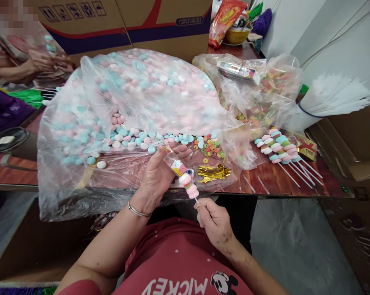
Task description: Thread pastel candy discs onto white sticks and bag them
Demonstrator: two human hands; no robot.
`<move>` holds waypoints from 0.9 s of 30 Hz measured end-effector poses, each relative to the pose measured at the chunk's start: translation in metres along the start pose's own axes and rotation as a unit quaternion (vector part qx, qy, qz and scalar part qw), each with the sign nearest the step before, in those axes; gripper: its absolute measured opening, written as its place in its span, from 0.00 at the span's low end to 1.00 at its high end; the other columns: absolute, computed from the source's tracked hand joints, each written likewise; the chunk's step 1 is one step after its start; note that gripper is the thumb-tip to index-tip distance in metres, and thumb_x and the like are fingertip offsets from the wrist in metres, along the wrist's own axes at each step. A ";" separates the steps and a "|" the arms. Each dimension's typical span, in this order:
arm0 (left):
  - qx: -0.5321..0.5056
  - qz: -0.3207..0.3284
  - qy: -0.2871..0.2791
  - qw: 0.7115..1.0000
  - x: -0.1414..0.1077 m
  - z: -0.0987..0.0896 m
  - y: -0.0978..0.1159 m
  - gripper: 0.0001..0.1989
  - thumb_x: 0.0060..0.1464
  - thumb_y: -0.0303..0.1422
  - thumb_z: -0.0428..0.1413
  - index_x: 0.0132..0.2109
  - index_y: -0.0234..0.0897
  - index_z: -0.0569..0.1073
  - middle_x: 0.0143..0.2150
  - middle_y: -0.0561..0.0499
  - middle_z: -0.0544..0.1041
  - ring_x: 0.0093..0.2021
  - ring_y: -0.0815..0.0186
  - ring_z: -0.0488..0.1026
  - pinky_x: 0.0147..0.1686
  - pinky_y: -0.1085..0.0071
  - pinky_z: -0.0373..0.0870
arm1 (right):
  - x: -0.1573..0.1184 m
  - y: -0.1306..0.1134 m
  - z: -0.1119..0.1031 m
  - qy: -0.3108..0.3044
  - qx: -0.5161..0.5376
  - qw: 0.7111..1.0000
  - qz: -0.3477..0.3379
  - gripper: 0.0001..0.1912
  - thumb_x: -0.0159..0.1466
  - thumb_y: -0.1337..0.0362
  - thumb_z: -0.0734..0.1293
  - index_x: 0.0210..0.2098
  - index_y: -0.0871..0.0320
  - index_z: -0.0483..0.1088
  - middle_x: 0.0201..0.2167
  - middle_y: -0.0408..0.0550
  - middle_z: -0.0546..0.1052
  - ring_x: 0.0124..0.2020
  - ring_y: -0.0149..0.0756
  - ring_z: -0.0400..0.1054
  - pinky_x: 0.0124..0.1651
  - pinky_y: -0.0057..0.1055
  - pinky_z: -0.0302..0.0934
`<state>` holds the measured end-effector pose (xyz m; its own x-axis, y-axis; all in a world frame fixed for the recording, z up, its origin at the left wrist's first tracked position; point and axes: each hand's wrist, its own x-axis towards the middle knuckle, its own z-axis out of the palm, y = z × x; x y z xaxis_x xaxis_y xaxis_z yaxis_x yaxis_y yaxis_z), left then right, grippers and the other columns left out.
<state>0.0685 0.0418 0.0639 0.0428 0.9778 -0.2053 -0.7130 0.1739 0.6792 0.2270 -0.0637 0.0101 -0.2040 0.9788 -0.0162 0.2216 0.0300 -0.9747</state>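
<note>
My right hand (214, 221) pinches the white stick of a candy skewer (190, 186), which is threaded with pink and white pieces and a green ring. My left hand (160, 170), palm up with its fingers partly stretched, holds a small clear printed bag (176, 164). The skewer's upper end meets this bag; how far inside it reaches is hard to see. Behind my left hand, loose pink, white and blue candies (132, 137) spill from a large clear plastic bag (148, 94). Gold twist ties (214, 173) and fruit-coloured candy rings (214, 147) lie to the right.
Several finished-looking candy skewers (278, 145) are piled on the right of the table (323, 180). A tub of white sticks or sleeves (335, 96) stands behind them. Another bag of candy rings (274, 82) sits at the back right. A co-worker's hands (45, 61) are at the far left.
</note>
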 end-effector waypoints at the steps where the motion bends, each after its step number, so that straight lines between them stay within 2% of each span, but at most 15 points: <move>1: 0.001 0.008 0.014 1.000 0.001 0.001 0.000 0.26 0.37 0.44 0.71 0.39 0.35 0.73 0.33 0.48 0.80 0.35 0.59 0.79 0.35 0.65 0.76 | 0.000 0.001 0.000 0.005 -0.037 0.999 -0.025 0.14 0.69 0.60 0.56 0.31 0.56 0.67 0.15 0.35 0.64 0.16 0.25 0.56 0.23 0.23 0.54; 4: 0.018 0.009 0.022 1.000 0.003 0.006 -0.001 0.19 0.39 0.36 0.70 0.36 0.35 0.71 0.22 0.58 0.72 0.21 0.71 0.71 0.23 0.74 0.71 | 0.000 0.001 -0.001 0.044 -0.156 0.978 -0.130 0.12 0.68 0.65 0.58 0.30 0.56 0.69 0.19 0.40 0.71 0.20 0.27 0.63 0.26 0.24 0.58; 6: 0.027 0.001 0.008 1.000 0.003 0.006 -0.002 0.17 0.41 0.33 0.70 0.33 0.35 0.70 0.20 0.61 0.67 0.17 0.75 0.65 0.19 0.77 0.66 | 0.000 0.000 -0.003 0.084 -0.223 0.953 -0.186 0.11 0.67 0.68 0.58 0.32 0.56 0.70 0.21 0.42 0.74 0.22 0.28 0.65 0.28 0.25 0.59; 13: 0.005 0.025 0.026 0.999 0.004 0.003 -0.015 0.19 0.40 0.35 0.70 0.33 0.36 0.68 0.22 0.60 0.67 0.20 0.75 0.65 0.21 0.77 0.67 | 0.008 0.000 0.000 0.195 -0.353 0.867 -0.292 0.09 0.66 0.74 0.60 0.40 0.60 0.71 0.17 0.38 0.69 0.18 0.28 0.61 0.29 0.29 0.57; 15: -0.004 0.041 0.048 0.998 0.002 0.005 -0.020 0.20 0.40 0.36 0.71 0.33 0.36 0.67 0.22 0.60 0.67 0.20 0.75 0.66 0.23 0.76 0.68 | 0.009 0.000 0.004 0.192 -0.352 0.867 -0.294 0.09 0.66 0.75 0.60 0.40 0.61 0.71 0.17 0.38 0.69 0.18 0.28 0.61 0.29 0.30 0.56; 16: -0.004 0.044 0.056 0.997 0.000 0.006 -0.022 0.20 0.40 0.36 0.71 0.32 0.36 0.67 0.23 0.60 0.67 0.20 0.75 0.65 0.23 0.76 0.68 | 0.009 0.000 0.005 0.183 -0.341 0.876 -0.287 0.09 0.66 0.75 0.60 0.39 0.61 0.71 0.16 0.38 0.69 0.17 0.28 0.60 0.29 0.31 0.55; 18: 0.004 0.038 0.061 0.997 -0.002 0.008 -0.025 0.20 0.41 0.36 0.71 0.31 0.36 0.67 0.23 0.60 0.68 0.19 0.76 0.63 0.21 0.77 0.66 | 0.009 0.000 0.007 0.157 -0.288 0.913 -0.243 0.10 0.67 0.73 0.59 0.35 0.59 0.71 0.17 0.39 0.69 0.18 0.28 0.59 0.28 0.30 0.54; 19: 0.010 0.034 0.057 0.998 -0.004 0.009 -0.026 0.19 0.41 0.37 0.70 0.30 0.36 0.67 0.23 0.60 0.67 0.18 0.77 0.62 0.19 0.77 0.64 | 0.009 -0.001 0.007 0.140 -0.241 0.939 -0.200 0.10 0.67 0.71 0.59 0.33 0.59 0.71 0.17 0.39 0.69 0.19 0.28 0.59 0.28 0.30 0.54; 21: 0.015 0.024 0.043 0.999 -0.006 0.010 -0.028 0.19 0.42 0.37 0.70 0.30 0.36 0.67 0.22 0.60 0.67 0.17 0.78 0.59 0.18 0.78 0.62 | 0.010 -0.003 0.007 0.093 -0.095 0.989 -0.067 0.10 0.67 0.65 0.60 0.31 0.58 0.69 0.17 0.38 0.66 0.18 0.27 0.57 0.25 0.28 0.52; 22: 0.014 0.018 0.034 0.999 -0.007 0.010 -0.030 0.19 0.42 0.37 0.70 0.30 0.36 0.67 0.21 0.60 0.66 0.17 0.78 0.59 0.19 0.78 0.62 | 0.011 -0.005 0.008 0.067 0.003 0.998 0.010 0.10 0.66 0.63 0.60 0.30 0.57 0.69 0.15 0.37 0.64 0.17 0.26 0.55 0.23 0.27 0.51; 23: 0.011 0.010 0.025 1.000 -0.008 0.010 -0.033 0.19 0.42 0.37 0.70 0.30 0.36 0.68 0.20 0.60 0.65 0.17 0.78 0.59 0.19 0.78 0.63 | 0.013 -0.007 0.009 0.042 0.107 0.990 0.078 0.11 0.65 0.61 0.61 0.29 0.57 0.68 0.13 0.34 0.61 0.15 0.25 0.51 0.22 0.26 0.50; 24: 0.007 0.000 0.016 1.000 -0.010 0.010 -0.036 0.19 0.42 0.38 0.70 0.31 0.36 0.68 0.20 0.60 0.65 0.18 0.77 0.60 0.20 0.77 0.64 | 0.015 -0.009 0.010 0.023 0.206 0.970 0.130 0.11 0.64 0.59 0.62 0.28 0.57 0.67 0.11 0.32 0.57 0.13 0.24 0.47 0.21 0.25 0.49; 26: -0.002 -0.022 0.001 1.000 -0.016 0.010 -0.043 0.18 0.44 0.38 0.70 0.33 0.35 0.70 0.20 0.60 0.65 0.19 0.76 0.61 0.23 0.76 0.66 | 0.020 -0.014 0.014 0.006 0.355 0.917 0.181 0.11 0.62 0.58 0.64 0.27 0.57 0.67 0.09 0.28 0.52 0.12 0.22 0.42 0.21 0.25 0.52; 27: -0.004 -0.031 -0.003 1.000 -0.020 0.010 -0.046 0.17 0.44 0.38 0.70 0.34 0.35 0.70 0.20 0.61 0.65 0.19 0.76 0.63 0.24 0.76 0.67 | 0.022 -0.015 0.016 0.008 0.395 0.899 0.186 0.11 0.61 0.57 0.65 0.27 0.57 0.67 0.09 0.28 0.52 0.11 0.21 0.40 0.22 0.26 0.53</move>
<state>0.1069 0.0158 0.0438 0.0900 0.9659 -0.2427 -0.7147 0.2324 0.6597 0.2035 -0.0455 0.0206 -0.2407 0.8942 -0.3774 -0.4772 -0.4476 -0.7563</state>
